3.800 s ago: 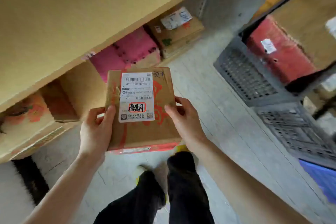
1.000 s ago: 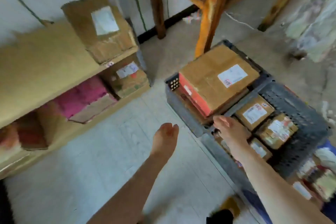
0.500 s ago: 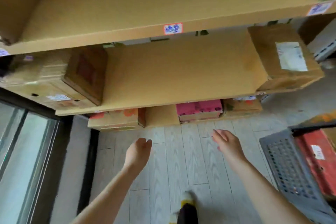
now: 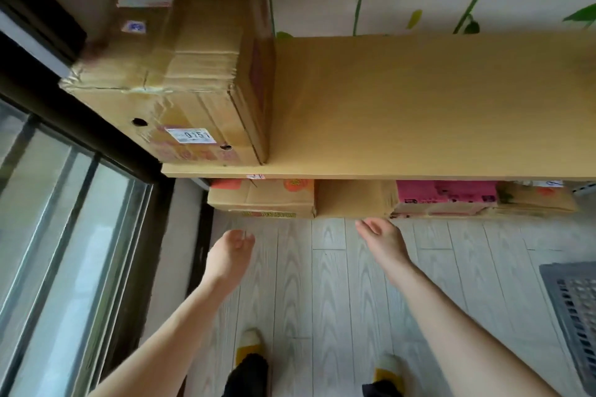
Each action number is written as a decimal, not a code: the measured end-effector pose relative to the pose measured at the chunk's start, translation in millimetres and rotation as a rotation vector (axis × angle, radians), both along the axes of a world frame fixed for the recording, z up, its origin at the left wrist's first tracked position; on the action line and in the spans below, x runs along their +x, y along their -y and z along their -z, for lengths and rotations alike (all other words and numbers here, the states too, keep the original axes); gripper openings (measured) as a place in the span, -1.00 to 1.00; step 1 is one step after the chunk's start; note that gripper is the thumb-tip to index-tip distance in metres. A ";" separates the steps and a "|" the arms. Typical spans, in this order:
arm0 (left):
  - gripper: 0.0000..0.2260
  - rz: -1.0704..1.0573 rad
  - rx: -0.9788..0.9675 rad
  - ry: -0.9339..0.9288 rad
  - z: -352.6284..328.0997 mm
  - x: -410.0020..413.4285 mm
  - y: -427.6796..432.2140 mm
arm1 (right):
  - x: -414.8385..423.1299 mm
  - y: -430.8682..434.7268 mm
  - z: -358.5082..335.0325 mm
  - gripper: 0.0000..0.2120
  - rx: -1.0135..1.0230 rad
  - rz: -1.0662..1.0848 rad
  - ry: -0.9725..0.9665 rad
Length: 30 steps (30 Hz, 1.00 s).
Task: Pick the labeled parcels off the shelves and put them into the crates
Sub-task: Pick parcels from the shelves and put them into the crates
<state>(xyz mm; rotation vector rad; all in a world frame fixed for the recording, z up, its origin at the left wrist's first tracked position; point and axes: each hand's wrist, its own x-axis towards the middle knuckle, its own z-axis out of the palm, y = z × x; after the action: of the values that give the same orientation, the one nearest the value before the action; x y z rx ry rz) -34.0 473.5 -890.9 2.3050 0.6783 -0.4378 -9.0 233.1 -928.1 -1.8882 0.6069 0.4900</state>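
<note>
Both hands, left hand and right hand, are held empty with fingers relaxed above the floor. A large labeled carton is seen on the middle shelf, left end.

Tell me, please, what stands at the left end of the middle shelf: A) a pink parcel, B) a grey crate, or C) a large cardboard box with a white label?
C: the large cardboard box rests at the left end of the middle shelf, with a white label on its front; the pink parcel lies one level lower.
</note>
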 end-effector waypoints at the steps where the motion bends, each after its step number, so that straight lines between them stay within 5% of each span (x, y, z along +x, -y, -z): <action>1: -0.83 -0.011 -0.006 -0.003 9.0 3.4 -12.5 | 3.6 -15.9 7.8 -0.72 -0.007 -0.003 0.004; 9: -0.68 -0.153 0.120 0.241 151.9 55.8 -74.8 | 60.4 -85.8 128.9 -0.49 -0.100 -0.085 0.270; 18: -0.45 -0.348 -0.005 0.678 288.7 91.8 -102.4 | 112.0 -119.4 247.4 -0.55 -0.010 0.088 0.565; 23: -0.46 -0.465 -0.174 0.804 308.0 107.3 -101.3 | 113.8 -120.4 266.6 -0.53 -0.001 0.097 0.680; 30: -0.62 -0.567 -0.312 0.727 295.5 102.8 -102.0 | 107.8 -115.2 269.6 -0.50 0.014 0.121 0.624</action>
<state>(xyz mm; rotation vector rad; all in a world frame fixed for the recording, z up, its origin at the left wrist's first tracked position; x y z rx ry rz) 68.8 575.5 -1186.5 1.6884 0.7668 0.5044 98.8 348.3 -1197.7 -1.8448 0.2937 -0.1789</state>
